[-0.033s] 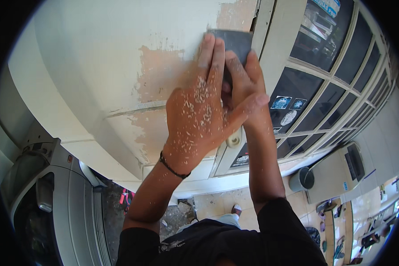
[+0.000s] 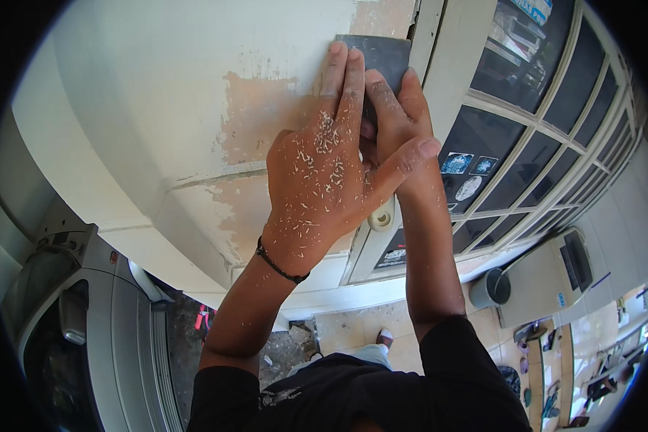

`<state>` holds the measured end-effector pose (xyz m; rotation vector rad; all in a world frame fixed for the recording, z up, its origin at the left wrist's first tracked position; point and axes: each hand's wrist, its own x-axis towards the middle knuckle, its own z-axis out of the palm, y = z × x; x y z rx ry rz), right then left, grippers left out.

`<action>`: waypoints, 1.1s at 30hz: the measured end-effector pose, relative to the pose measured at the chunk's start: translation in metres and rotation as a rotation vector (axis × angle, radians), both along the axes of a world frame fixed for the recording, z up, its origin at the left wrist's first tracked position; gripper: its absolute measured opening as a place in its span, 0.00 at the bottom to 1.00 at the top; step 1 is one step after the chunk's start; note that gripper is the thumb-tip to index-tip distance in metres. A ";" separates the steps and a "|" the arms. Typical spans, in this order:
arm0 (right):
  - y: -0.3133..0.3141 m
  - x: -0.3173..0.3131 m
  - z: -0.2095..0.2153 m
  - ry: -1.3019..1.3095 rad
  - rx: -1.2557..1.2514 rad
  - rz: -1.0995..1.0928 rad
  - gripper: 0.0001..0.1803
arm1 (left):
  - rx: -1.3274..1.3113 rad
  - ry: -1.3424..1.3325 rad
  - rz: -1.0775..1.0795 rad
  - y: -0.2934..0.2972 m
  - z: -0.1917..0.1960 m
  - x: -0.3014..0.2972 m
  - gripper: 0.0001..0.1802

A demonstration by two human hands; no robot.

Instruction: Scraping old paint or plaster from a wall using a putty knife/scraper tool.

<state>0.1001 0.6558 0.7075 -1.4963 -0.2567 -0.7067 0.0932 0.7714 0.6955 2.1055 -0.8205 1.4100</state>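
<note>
A dark grey flat scraper [image 2: 383, 52] lies pressed against a cream-painted wall [image 2: 158, 86], beside a patch of bare peach plaster [image 2: 255, 119]. My right hand [image 2: 394, 101] holds the scraper, with its fingers on the blade. My left hand [image 2: 322, 180] lies over the right one. Its fingers are stretched up to the blade's left edge and its thumb wraps the right wrist. White paint flakes cover the left hand, which has a black band at the wrist. The scraper's lower part is hidden under both hands.
A white window frame [image 2: 450, 65] with dark panes and stickers runs along the right of the scraper. A grey washing machine [image 2: 86, 324] stands at lower left. Far below are a grey bucket [image 2: 490, 288], rubble, a red-handled tool [image 2: 201, 317] and my foot [image 2: 384, 336].
</note>
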 end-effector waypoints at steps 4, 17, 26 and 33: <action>0.001 -0.016 -0.020 0.112 0.067 0.056 0.20 | -0.029 0.115 -0.090 -0.003 -0.032 -0.006 0.59; -0.010 0.007 -0.022 -0.125 -0.058 0.011 0.17 | -0.033 0.106 -0.087 -0.006 -0.016 -0.001 0.59; -0.004 -0.003 -0.025 0.151 0.155 0.041 0.14 | -0.027 0.269 -0.113 -0.005 -0.030 -0.003 0.59; -0.010 0.001 -0.024 -0.044 -0.126 -0.067 0.16 | -0.026 0.250 -0.107 -0.008 -0.017 -0.016 0.56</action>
